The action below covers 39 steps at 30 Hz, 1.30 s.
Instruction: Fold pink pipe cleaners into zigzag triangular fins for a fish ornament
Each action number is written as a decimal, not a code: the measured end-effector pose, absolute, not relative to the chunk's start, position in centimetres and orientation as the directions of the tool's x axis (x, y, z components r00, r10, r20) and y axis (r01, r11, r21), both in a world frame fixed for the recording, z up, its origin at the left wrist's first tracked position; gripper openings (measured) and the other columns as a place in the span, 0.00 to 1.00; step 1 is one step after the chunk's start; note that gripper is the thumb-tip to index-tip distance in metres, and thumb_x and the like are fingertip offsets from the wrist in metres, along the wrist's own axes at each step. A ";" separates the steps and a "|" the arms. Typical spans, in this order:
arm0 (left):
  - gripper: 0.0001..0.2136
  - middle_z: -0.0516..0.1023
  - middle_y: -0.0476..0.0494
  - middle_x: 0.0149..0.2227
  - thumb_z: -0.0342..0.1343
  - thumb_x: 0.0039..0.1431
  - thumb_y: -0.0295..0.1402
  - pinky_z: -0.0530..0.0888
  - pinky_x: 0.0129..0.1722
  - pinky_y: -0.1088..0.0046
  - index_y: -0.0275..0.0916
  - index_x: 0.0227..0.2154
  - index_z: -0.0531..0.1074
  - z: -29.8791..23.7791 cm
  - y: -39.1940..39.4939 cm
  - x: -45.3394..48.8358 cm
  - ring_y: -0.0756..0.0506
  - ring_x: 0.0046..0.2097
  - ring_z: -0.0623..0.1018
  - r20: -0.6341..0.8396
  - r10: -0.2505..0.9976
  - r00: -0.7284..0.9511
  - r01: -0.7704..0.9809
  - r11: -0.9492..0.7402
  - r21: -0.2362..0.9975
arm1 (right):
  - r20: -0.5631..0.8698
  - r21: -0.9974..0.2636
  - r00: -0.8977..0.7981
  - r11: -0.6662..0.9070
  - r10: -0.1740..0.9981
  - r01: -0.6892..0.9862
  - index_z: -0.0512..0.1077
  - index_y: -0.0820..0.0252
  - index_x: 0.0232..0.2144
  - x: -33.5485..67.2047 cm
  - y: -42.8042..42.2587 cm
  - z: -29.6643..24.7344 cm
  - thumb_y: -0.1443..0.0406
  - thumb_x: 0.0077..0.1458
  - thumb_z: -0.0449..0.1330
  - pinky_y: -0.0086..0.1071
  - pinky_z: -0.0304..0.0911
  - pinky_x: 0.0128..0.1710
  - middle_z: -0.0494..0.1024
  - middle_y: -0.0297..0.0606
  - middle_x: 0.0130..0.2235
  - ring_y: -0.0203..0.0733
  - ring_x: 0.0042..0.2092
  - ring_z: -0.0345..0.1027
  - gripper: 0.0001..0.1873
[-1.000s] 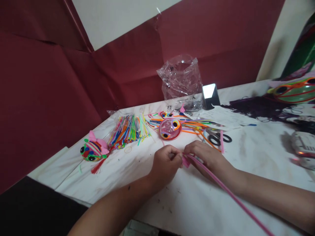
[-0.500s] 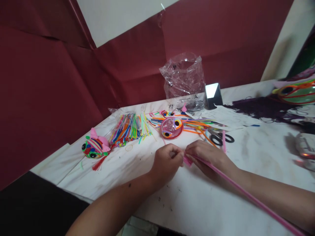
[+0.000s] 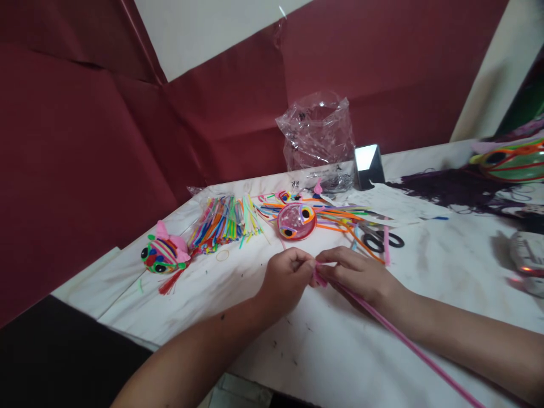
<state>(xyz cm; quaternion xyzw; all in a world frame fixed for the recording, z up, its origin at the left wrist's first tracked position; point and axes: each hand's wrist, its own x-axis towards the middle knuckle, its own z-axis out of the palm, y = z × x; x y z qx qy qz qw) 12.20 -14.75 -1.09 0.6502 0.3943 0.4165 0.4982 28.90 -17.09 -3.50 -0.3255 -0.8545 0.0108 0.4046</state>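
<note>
My left hand [image 3: 284, 280] and my right hand [image 3: 361, 275] meet at the middle of the white table [image 3: 323, 351], both pinched on the folded end of a long pink pipe cleaner [image 3: 408, 343]. The pipe cleaner trails away under my right forearm toward the lower right. Just beyond my hands lies a round pink craft piece with eyes [image 3: 296, 221].
A finished multicoloured craft fish [image 3: 162, 255] lies at the left. A bundle of coloured sticks [image 3: 223, 221], loose pipe cleaners [image 3: 340, 218], black scissors [image 3: 380, 241], a clear plastic bag [image 3: 317, 136] and a small mirror stand [image 3: 368, 164] lie further back. A green craft fish [image 3: 510, 161] sits far right.
My right hand's fingers have shifted slightly along the pink pipe cleaner's end; the folded tip is tighter between both hands. The long tail has dropped a little.
</note>
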 end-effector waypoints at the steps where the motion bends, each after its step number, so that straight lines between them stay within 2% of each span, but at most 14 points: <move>1: 0.05 0.70 0.51 0.16 0.53 0.48 0.30 0.67 0.25 0.77 0.35 0.21 0.68 -1.0 -14.7 12.2 0.52 0.22 0.70 0.138 0.926 0.352 0.070 -0.173 0.982 | 0.686 -0.269 -0.465 0.789 0.560 0.553 0.71 0.54 0.37 28.9 -17.1 -3.5 0.67 0.59 0.47 0.31 0.63 0.37 0.71 0.39 0.42 0.39 0.40 0.66 0.13; 5: 0.06 0.70 0.50 0.16 0.54 0.47 0.31 0.68 0.25 0.76 0.35 0.20 0.68 -1.0 -14.5 12.1 0.52 0.21 0.70 0.090 0.922 0.376 0.018 -0.105 0.994 | 0.688 -0.232 -0.483 0.794 0.542 0.561 0.71 0.55 0.36 29.0 -17.0 -3.5 0.69 0.58 0.46 0.31 0.64 0.36 0.71 0.40 0.42 0.40 0.40 0.66 0.14; 14: 0.08 0.72 0.48 0.17 0.58 0.43 0.33 0.70 0.26 0.74 0.33 0.20 0.69 -0.9 -14.2 12.1 0.51 0.21 0.71 -0.051 0.913 0.404 -0.040 0.073 0.997 | 0.680 -0.347 -0.459 0.803 0.571 0.484 0.71 0.56 0.37 29.0 -17.5 -2.8 0.70 0.58 0.47 0.33 0.64 0.41 0.72 0.41 0.42 0.40 0.42 0.66 0.13; 18: 0.12 0.72 0.47 0.17 0.60 0.41 0.38 0.71 0.27 0.71 0.32 0.20 0.69 -0.7 -14.1 12.0 0.52 0.19 0.70 -0.141 0.886 0.441 -0.041 0.177 0.983 | 0.667 -0.382 -0.443 0.785 0.600 0.488 0.72 0.56 0.34 29.0 -17.3 -2.9 0.69 0.58 0.47 0.33 0.64 0.40 0.73 0.39 0.40 0.40 0.41 0.67 0.13; 21: 0.12 0.72 0.48 0.19 0.63 0.37 0.36 0.71 0.28 0.71 0.33 0.22 0.70 -0.7 -14.0 12.0 0.52 0.21 0.71 -0.136 0.889 0.436 -0.055 0.178 0.983 | 0.676 -0.412 -0.398 0.765 0.621 0.495 0.71 0.56 0.33 28.9 -17.0 -3.2 0.67 0.59 0.47 0.33 0.66 0.39 0.73 0.39 0.40 0.41 0.40 0.69 0.13; 25: 0.08 0.73 0.49 0.20 0.61 0.37 0.31 0.69 0.30 0.72 0.34 0.23 0.70 -1.2 -14.0 12.3 0.50 0.25 0.74 -0.057 0.910 0.411 -0.053 0.086 0.995 | 0.709 -0.427 -0.331 0.753 0.622 0.500 0.70 0.56 0.35 28.8 -16.8 -3.5 0.65 0.57 0.51 0.33 0.66 0.39 0.73 0.41 0.39 0.40 0.39 0.69 0.08; 29: 0.03 0.70 0.51 0.18 0.55 0.41 0.26 0.64 0.26 0.77 0.35 0.23 0.69 -1.8 -13.9 12.2 0.53 0.23 0.69 0.023 0.921 0.388 -0.012 -0.020 1.000 | 0.719 -0.435 -0.324 0.762 0.614 0.480 0.71 0.56 0.34 28.5 -16.9 -3.4 0.67 0.58 0.50 0.31 0.65 0.40 0.73 0.41 0.40 0.38 0.40 0.69 0.09; 33: 0.02 0.71 0.50 0.21 0.54 0.44 0.27 0.64 0.28 0.77 0.36 0.24 0.70 -1.6 -14.0 11.9 0.53 0.25 0.69 0.143 0.928 0.344 0.038 -0.166 0.985 | 0.723 -0.456 -0.300 0.756 0.622 0.470 0.70 0.57 0.37 28.4 -17.1 -2.9 0.70 0.55 0.50 0.31 0.65 0.41 0.74 0.42 0.40 0.39 0.42 0.68 0.10; 35: 0.02 0.73 0.49 0.24 0.53 0.46 0.28 0.65 0.30 0.76 0.36 0.24 0.70 -1.3 -14.2 11.7 0.51 0.27 0.70 0.273 0.911 0.309 0.168 -0.335 0.927 | 0.655 -0.573 -0.232 0.672 0.719 0.469 0.69 0.58 0.36 28.3 -17.1 -2.5 0.68 0.55 0.51 0.32 0.64 0.41 0.75 0.41 0.38 0.41 0.41 0.68 0.08; 37: 0.03 0.73 0.49 0.25 0.53 0.48 0.27 0.66 0.31 0.76 0.37 0.25 0.71 -1.0 -14.5 11.5 0.50 0.28 0.70 0.417 0.854 0.312 0.334 -0.510 0.793 | 0.511 -0.733 -0.175 0.533 0.841 0.422 0.69 0.58 0.33 28.2 -16.9 -2.2 0.64 0.55 0.51 0.33 0.64 0.39 0.75 0.39 0.35 0.41 0.39 0.69 0.07; 39: 0.04 0.74 0.48 0.26 0.52 0.49 0.27 0.66 0.33 0.75 0.38 0.27 0.72 -1.0 -14.7 11.4 0.50 0.29 0.71 0.496 0.789 0.363 0.434 -0.614 0.659 | 0.353 -0.854 -0.170 0.391 0.920 0.344 0.70 0.59 0.31 28.1 -16.7 -2.0 0.61 0.55 0.52 0.33 0.63 0.37 0.76 0.38 0.33 0.41 0.37 0.68 0.09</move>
